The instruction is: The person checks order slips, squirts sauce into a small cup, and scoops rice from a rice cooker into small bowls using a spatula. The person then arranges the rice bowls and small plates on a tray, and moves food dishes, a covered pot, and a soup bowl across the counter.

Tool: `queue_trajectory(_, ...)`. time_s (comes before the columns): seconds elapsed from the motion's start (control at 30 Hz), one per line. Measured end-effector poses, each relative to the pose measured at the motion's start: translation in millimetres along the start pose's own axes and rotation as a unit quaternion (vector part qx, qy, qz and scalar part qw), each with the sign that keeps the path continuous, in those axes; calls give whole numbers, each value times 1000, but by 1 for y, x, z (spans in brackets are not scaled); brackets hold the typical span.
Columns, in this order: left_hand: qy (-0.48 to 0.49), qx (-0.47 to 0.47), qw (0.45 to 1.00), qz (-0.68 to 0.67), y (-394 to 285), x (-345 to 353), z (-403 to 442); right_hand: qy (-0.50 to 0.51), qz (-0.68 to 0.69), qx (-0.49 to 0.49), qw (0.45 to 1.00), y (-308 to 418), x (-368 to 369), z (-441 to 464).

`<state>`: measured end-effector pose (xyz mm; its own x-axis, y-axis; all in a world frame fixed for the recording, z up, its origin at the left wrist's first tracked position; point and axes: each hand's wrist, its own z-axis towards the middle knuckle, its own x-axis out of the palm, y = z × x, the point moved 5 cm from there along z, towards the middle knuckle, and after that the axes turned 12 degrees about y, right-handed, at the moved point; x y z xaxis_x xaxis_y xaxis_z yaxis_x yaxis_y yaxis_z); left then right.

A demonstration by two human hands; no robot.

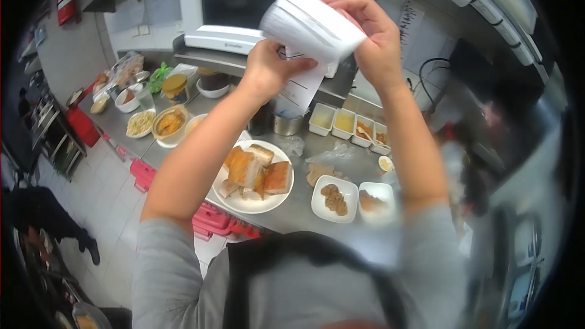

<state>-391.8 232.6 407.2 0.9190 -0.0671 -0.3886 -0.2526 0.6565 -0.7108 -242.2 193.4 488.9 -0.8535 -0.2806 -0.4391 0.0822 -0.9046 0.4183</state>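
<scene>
Both my hands are raised in front of the white microwave (239, 9), gripping a curled bunch of white paper slips (314, 21). My left hand (268, 68) is closed on the lower left, its thumb lying across the paper. At the right edge, my right hand (376, 36) has its fingers bent around the slips. A longer printed slip (303, 90) hangs below them. Some fingers are hidden behind the paper, and the print is too blurred to read. Beneath my forearms, a white plate (253, 207) carries several browned meat slabs (245, 169).
Two square white bowls (351, 212) (364, 212) with brown food stand near the counter's front edge. Several small sauce containers (322, 119) line the back beside a metal pot (287, 125). Left are food bowls (141, 123) and a yellow-labelled jar (175, 88). A person's dark-clothed leg (52, 213) shows far left.
</scene>
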Motion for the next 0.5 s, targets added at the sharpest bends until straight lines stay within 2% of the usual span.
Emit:
queue_trajectory(0.07,19,11,1000,19,1,-4,-12,53,-160,-79,982,20,28,-8)
queue_trajectory(0.1,27,16,999,28,0,-5,-19,149,-183,-45,971,22,46,-15)
queue_trajectory(0.13,64,-24,969,-238,10,-6,-27,188,-217,-77,955,22,60,-19)
queue_trajectory(0.17,59,-23,905,-421,10,-3,-34,218,-245,-90,940,26,72,-24)
queue_trajectory(0.2,48,-16,807,-588,8,1,-41,248,-272,-105,924,30,84,-31)
queue_trajectory(0.23,78,-40,786,-613,25,2,-37,269,-294,-103,911,30,93,-36)
queue_trajectory(0.3,45,49,922,-381,33,-16,-61,292,-291,-144,900,22,109,-50)
queue_trajectory(0.33,29,84,965,-248,25,-23,-75,301,-288,-166,894,20,118,-55)
queue_trajectory(0.37,79,159,835,-521,35,-15,-85,309,-296,-164,889,20,123,-59)
queue_trajectory(0.4,10,106,892,-440,32,-19,-100,273,-234,-211,909,18,128,-61)
queue_trajectory(0.43,-50,39,932,-356,27,-22,-116,253,-236,-247,905,20,128,-63)
queue_trajectory(0.47,-104,12,960,-261,16,-24,-129,232,-238,-282,900,22,126,-65)
queue_trajectory(0.5,-188,-113,963,-154,0,-24,-146,147,-95,-185,967,19,118,-64)
